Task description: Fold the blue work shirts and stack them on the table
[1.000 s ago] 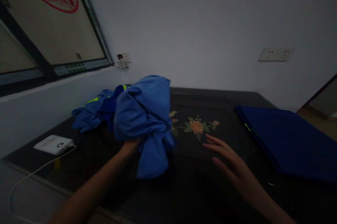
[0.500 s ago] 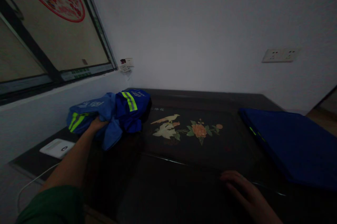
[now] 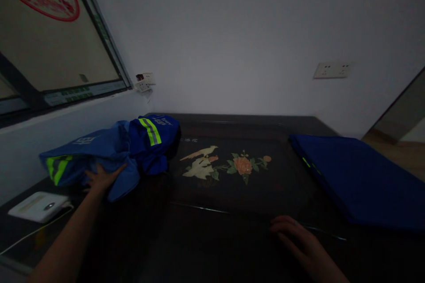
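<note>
On the left of the dark table (image 3: 206,243) lies a crumpled light-blue garment (image 3: 102,141) with a yellow-green reflective band and pale lettering. My left hand (image 3: 101,180) touches its near side, fingers spread apart. Against it, toward the back, rests a bunched darker blue garment (image 3: 146,143) with a similar band. My right hand (image 3: 295,234) lies on the table's near right part, fingers stretched out and holding nothing. Beyond that hand, at the right, is a flat, folded dark-blue cloth item (image 3: 361,181) with small yellow-green marks along its left edge.
A white box-shaped device (image 3: 40,206) with a cable sits at the left table edge. Bird and flower inlay (image 3: 242,165) decorates the table top. Behind rises a wall with sockets (image 3: 332,70); a window (image 3: 83,52) is at the left.
My left hand has spread its fingers from a closed hold on the light-blue garment, which now extends further left. The view has turned slightly right. My right hand stays on the table.
</note>
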Demonstrator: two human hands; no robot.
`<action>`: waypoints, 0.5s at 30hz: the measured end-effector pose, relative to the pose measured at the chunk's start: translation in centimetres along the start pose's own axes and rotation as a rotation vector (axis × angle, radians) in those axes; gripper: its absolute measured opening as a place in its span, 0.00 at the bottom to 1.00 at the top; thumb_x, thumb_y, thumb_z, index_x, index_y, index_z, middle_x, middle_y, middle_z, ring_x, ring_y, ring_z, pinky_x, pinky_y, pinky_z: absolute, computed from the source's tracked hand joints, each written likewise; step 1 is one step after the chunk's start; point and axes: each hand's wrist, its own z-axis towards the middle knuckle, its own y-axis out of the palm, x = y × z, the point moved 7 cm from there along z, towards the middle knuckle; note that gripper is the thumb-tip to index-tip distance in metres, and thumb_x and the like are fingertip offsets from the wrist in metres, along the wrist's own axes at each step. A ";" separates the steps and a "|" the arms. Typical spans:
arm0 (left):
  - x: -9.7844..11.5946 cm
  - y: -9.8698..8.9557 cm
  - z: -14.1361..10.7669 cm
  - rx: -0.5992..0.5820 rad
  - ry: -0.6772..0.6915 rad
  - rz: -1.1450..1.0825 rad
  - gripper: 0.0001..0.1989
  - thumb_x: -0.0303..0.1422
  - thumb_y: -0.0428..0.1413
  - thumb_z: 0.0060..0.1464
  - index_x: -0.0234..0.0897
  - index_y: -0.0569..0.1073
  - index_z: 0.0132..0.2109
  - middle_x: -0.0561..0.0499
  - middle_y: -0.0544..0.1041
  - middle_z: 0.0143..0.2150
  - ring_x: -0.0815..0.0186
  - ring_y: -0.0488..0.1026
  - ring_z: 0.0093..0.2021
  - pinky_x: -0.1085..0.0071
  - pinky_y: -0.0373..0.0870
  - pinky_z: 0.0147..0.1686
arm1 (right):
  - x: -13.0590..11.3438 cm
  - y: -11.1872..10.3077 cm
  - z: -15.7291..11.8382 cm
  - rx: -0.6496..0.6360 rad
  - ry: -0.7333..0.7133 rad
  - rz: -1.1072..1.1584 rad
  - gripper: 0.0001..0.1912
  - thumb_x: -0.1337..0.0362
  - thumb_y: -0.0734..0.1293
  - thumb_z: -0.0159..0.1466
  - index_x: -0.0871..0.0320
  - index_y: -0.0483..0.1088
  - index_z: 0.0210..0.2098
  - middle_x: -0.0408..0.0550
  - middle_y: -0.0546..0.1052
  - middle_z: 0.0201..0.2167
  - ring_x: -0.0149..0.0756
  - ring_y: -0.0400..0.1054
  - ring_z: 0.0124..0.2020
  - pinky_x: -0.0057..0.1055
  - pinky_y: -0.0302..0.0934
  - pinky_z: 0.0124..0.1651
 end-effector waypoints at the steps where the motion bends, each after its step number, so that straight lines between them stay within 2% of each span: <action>1: 0.1 0.5 0.7 -0.031 -0.031 -0.033 0.57 0.66 0.35 0.49 0.23 0.24 0.66 0.15 0.29 0.67 0.20 0.40 0.65 0.29 0.52 0.50 | -0.2 -0.1 0.0 0.004 0.003 -0.001 0.18 0.50 0.59 0.66 0.50 0.77 0.40 0.51 0.75 0.49 0.43 0.70 0.51 0.38 0.65 0.55; 3: 0.8 0.9 2.0 -0.029 -0.082 -0.135 0.56 0.66 0.40 0.47 0.29 0.33 0.69 0.23 0.35 0.69 0.27 0.40 0.67 0.33 0.48 0.56 | -0.7 -0.2 -0.1 0.006 0.001 -0.001 0.17 0.50 0.59 0.66 0.50 0.77 0.40 0.51 0.75 0.49 0.43 0.70 0.51 0.38 0.65 0.55; 4: 1.5 1.1 2.4 -0.025 -0.049 -0.157 0.56 0.65 0.42 0.47 0.30 0.34 0.69 0.24 0.37 0.70 0.29 0.41 0.67 0.33 0.48 0.56 | -1.0 -0.2 -0.2 0.006 -0.004 -0.001 0.17 0.50 0.59 0.65 0.50 0.77 0.39 0.51 0.76 0.48 0.43 0.71 0.50 0.38 0.66 0.54; 7: 3.4 1.3 3.3 -0.016 0.014 -0.175 0.54 0.63 0.43 0.48 0.30 0.36 0.69 0.27 0.42 0.70 0.33 0.44 0.68 0.36 0.49 0.57 | -2.1 -0.8 -0.2 0.019 -0.012 -0.003 0.18 0.50 0.59 0.65 0.52 0.77 0.38 0.51 0.77 0.45 0.43 0.72 0.48 0.40 0.67 0.53; 9: 4.1 1.4 3.6 -0.010 0.008 -0.168 0.55 0.63 0.43 0.47 0.29 0.37 0.69 0.28 0.43 0.70 0.34 0.45 0.68 0.38 0.50 0.58 | -2.3 -2.3 -0.1 0.056 -0.006 -0.019 0.18 0.51 0.59 0.64 0.52 0.76 0.39 0.51 0.78 0.43 0.43 0.73 0.47 0.40 0.68 0.51; 12: 4.6 1.3 3.8 -0.002 -0.029 -0.166 0.55 0.65 0.41 0.46 0.30 0.37 0.69 0.29 0.43 0.70 0.36 0.46 0.68 0.41 0.50 0.59 | -1.1 -7.3 0.5 0.174 0.034 -0.103 0.18 0.50 0.60 0.62 0.52 0.75 0.40 0.49 0.79 0.40 0.45 0.74 0.43 0.39 0.69 0.47; 15: 4.5 1.5 2.9 0.023 -0.087 -0.211 0.56 0.67 0.41 0.43 0.37 0.36 0.69 0.33 0.41 0.71 0.38 0.46 0.68 0.42 0.51 0.60 | 2.8 -15.7 1.2 0.334 0.134 -0.295 0.19 0.50 0.60 0.62 0.53 0.74 0.42 0.50 0.79 0.41 0.48 0.74 0.43 0.41 0.67 0.46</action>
